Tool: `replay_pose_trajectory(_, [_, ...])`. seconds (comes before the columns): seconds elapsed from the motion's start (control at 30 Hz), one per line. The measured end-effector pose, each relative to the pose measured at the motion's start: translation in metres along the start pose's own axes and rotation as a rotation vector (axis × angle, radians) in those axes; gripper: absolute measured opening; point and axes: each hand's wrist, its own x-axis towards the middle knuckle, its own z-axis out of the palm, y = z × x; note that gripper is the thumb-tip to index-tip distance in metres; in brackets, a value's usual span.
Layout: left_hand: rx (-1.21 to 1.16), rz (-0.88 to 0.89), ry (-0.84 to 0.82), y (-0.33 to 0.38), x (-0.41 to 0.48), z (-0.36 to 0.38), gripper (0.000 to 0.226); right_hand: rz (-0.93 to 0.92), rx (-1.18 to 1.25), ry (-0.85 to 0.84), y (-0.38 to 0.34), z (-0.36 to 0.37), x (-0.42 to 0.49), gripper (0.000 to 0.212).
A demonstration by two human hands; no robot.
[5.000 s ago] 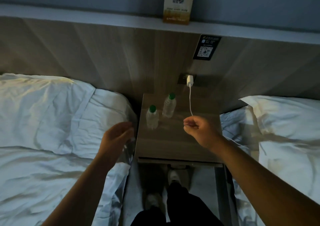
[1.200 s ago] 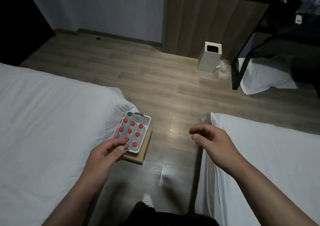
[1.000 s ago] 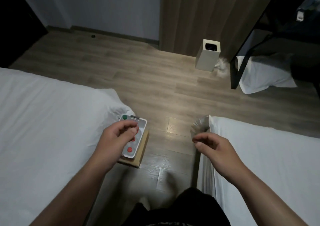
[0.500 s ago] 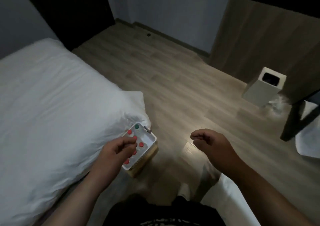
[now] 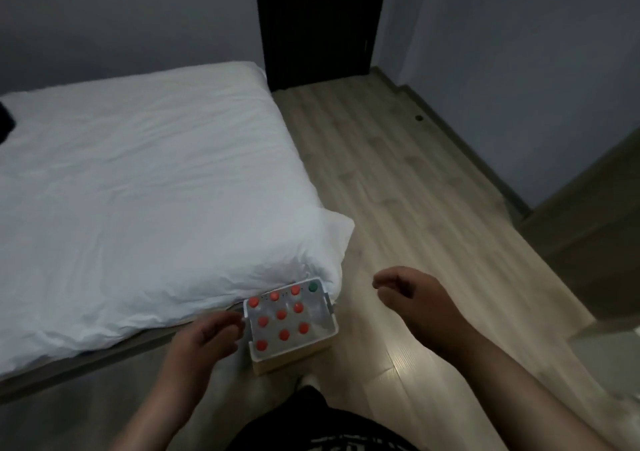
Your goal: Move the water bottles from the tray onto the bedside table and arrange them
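Observation:
A white tray (image 5: 329, 315) stands on a low wooden block on the floor, by the corner of the bed. In it stand several water bottles with red caps (image 5: 281, 314) and one with a green cap (image 5: 313, 287) at the far right corner. My left hand (image 5: 204, 338) hovers just left of the tray's near edge, fingers loosely curled, holding nothing. Over the floor to the right of the tray, my right hand (image 5: 412, 300) also hangs half curled and holds nothing. The bedside table is out of view.
A bed with a white duvet (image 5: 138, 201) fills the left side. Wooden floor (image 5: 398, 180) runs ahead to a dark doorway (image 5: 318, 21). A wooden panel (image 5: 595, 222) stands at the right. My dark trousers (image 5: 311, 426) show at the bottom.
I have turned from the bedside table to the tray on the floor. The view has swung left over the last second; my left hand sits at the tray's left edge instead of over it.

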Motion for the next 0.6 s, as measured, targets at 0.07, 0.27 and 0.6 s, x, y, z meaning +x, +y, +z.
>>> replay_pose_trajectory(0.07, [0.008, 0.009, 0.002, 0.003, 0.019, 0.012, 0.025, 0.040, -0.074, -0.060, 0.004, -0.001, 0.015, 0.016])
replay_pose_trajectory(0.27, [0.012, -0.002, 0.077, 0.014, 0.058, 0.044, 0.031, 0.146, -0.105, -0.167, 0.029, -0.021, 0.041, 0.019])
replay_pose_trajectory(0.6, [-0.047, -0.104, 0.410, 0.006, 0.071, 0.084, 0.021, 0.089, -0.230, -0.509, 0.064, -0.060, 0.150, 0.016])
